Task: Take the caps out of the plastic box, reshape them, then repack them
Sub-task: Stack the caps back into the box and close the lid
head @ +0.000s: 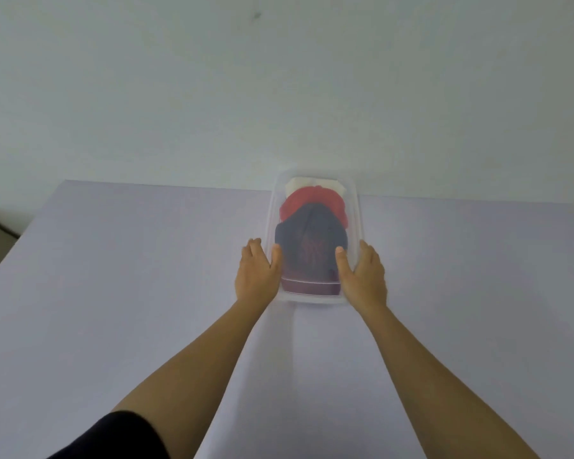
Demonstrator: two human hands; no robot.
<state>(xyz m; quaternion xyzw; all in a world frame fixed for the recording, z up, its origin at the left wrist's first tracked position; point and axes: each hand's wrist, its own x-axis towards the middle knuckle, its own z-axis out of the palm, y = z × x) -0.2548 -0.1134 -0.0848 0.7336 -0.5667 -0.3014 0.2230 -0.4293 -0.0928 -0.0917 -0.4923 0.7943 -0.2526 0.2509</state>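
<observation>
Clear plastic box (354,207) sits at 12 o'clock on lilac worktop (113,276), lid apparently on, w/ navy cap (307,240) nearest, red cap (312,197) behind, white one (299,185) at back. Left hand (257,274) & right hand (365,276) flank near end, fingers spread, thumbs on top, clasping box sides. Risk: box slips on smooth cloth or lid pops unevenly, spilling caps.

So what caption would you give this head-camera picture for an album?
Both hands, left hand and right hand, grip the sides of a clear plastic box of stacked caps on a pale table.
</observation>
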